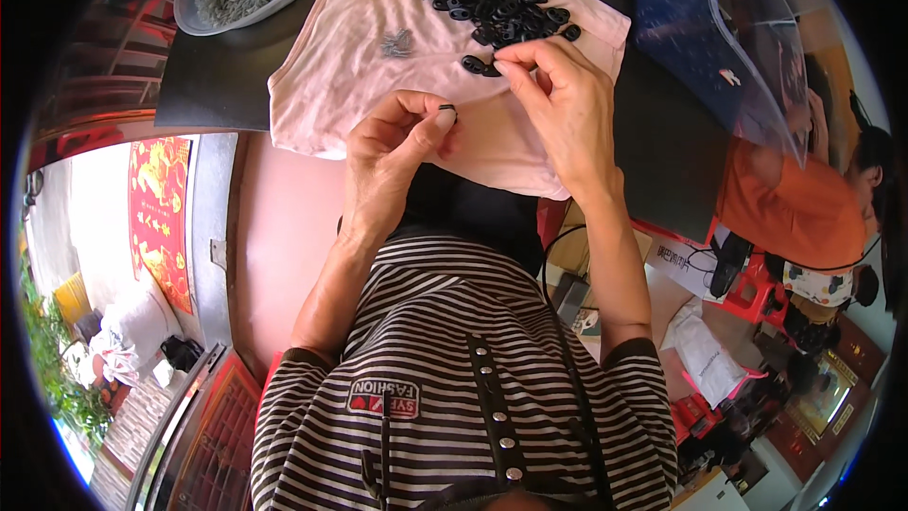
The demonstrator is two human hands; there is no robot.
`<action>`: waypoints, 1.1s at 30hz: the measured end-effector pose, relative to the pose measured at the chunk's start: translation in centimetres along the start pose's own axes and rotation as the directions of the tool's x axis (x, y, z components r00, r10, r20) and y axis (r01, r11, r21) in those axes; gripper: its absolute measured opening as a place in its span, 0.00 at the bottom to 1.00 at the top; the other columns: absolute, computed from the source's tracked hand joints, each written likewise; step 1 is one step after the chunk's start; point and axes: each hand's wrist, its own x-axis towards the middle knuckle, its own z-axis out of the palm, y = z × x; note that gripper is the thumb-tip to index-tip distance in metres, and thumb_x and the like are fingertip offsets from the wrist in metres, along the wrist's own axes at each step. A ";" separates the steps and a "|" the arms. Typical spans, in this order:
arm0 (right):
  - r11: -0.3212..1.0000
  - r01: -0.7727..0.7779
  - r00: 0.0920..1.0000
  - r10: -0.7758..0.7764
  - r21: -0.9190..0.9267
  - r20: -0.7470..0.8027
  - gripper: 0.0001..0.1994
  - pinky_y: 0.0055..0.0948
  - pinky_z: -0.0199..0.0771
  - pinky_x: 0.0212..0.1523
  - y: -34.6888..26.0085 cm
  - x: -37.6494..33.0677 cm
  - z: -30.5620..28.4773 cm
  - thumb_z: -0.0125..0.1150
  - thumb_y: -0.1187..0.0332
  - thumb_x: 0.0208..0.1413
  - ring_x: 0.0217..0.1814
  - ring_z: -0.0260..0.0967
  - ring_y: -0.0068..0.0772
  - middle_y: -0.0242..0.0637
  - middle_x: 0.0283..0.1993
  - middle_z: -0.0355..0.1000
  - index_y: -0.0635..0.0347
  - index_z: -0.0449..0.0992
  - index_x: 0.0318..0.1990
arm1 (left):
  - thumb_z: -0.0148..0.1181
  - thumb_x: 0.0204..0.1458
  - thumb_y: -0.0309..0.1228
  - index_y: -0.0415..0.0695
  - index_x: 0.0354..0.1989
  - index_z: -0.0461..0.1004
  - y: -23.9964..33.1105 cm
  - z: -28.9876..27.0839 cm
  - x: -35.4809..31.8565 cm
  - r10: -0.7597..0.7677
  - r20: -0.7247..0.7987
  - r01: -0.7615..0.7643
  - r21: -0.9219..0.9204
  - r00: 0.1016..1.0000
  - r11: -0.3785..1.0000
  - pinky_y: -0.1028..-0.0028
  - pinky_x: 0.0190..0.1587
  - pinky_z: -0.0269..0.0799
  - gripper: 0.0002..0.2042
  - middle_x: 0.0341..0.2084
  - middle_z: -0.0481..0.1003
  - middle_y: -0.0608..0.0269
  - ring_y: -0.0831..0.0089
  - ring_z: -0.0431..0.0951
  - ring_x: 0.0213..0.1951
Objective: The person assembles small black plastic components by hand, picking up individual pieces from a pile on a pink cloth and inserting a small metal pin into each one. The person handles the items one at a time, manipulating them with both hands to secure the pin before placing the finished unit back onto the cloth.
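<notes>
My left hand (395, 144) is closed in a pinch, thumb against curled fingers, on a small black plastic cord-lock piece (448, 112). To the right, my right hand (565, 99) has thumb and forefinger pressed together; whatever is between the tips is too small to make out. Right beside those fingertips lies a loose black cord-lock piece (474, 64). Beyond my hands, a heap of similar black pieces (492, 0) rests on a pale pink cloth (331, 57). A small clump of thin grey springs (397, 44) sits on the cloth, left of the heap.
A shallow plastic bowl (186, 2) full of grey springs stands at the far left of the dark table (213, 80). Clear plastic bags or containers (747, 47) are at the far right. Another person in orange (794, 194) is beyond the table's right side.
</notes>
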 end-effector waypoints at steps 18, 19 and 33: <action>0.931 0.355 0.908 -0.321 -0.088 0.269 0.05 0.32 0.69 0.30 -0.1 5.5 5.4 0.60 0.69 0.49 0.31 0.71 0.37 0.32 0.30 0.71 0.57 0.77 0.33 | 0.58 0.55 0.28 0.37 0.36 0.72 0.5 -0.9 0.4 -0.053 0.128 0.064 -0.084 0.990 0.994 0.79 0.35 0.72 0.07 0.26 0.76 0.63 0.79 0.75 0.29; 0.925 0.363 0.904 -0.321 -0.111 0.283 0.05 0.32 0.69 0.30 -0.1 5.6 5.3 0.59 0.68 0.50 0.31 0.71 0.37 0.32 0.31 0.71 0.57 0.77 0.32 | 0.58 0.56 0.28 0.37 0.36 0.72 0.5 -0.9 0.5 -0.053 0.130 0.065 -0.086 0.990 0.994 0.79 0.35 0.72 0.06 0.26 0.76 0.62 0.79 0.75 0.29; 0.916 0.337 0.916 -0.266 -0.216 0.301 0.04 0.34 0.68 0.30 -1.1 5.2 3.3 0.59 0.69 0.51 0.30 0.71 0.41 0.34 0.32 0.71 0.58 0.74 0.32 | 0.57 0.56 0.29 0.36 0.36 0.72 0.4 -1.1 0.6 -0.065 0.159 0.081 -0.096 0.985 0.992 0.79 0.37 0.71 0.07 0.27 0.76 0.62 0.78 0.75 0.30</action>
